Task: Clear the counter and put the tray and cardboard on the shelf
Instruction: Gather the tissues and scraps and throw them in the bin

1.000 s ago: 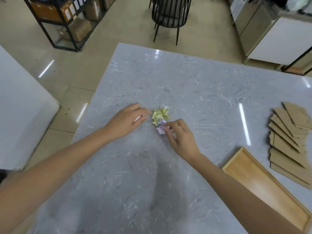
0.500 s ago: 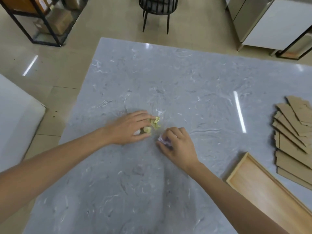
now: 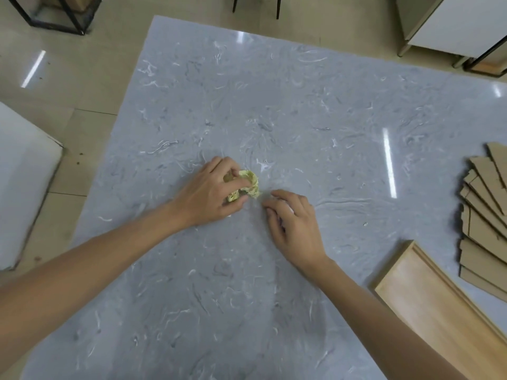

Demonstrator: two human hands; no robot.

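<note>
In the middle of the grey marble counter (image 3: 274, 105), my left hand (image 3: 211, 193) is closed around a crumpled yellow-green paper wad (image 3: 251, 183). Just to its right my right hand (image 3: 293, 220) lies palm down with curled fingers over a small white scrap (image 3: 289, 208), mostly hidden beneath it. A shallow wooden tray (image 3: 439, 311) sits at the counter's near right. Beyond the tray, several brown cardboard pieces (image 3: 485, 215) lie fanned out at the right edge.
A black wire shelf frame (image 3: 57, 20) stands on the tiled floor at far left. A white block (image 3: 24, 182) sits beside the counter's left edge. White cabinets (image 3: 455, 26) stand at far right, and dark chair legs (image 3: 255, 6) beyond the far edge.
My left hand has gathered the yellow-green wad into its fingers. My right hand has pulled back a little to the right, covering the white scrap. The camera has tilted down.
</note>
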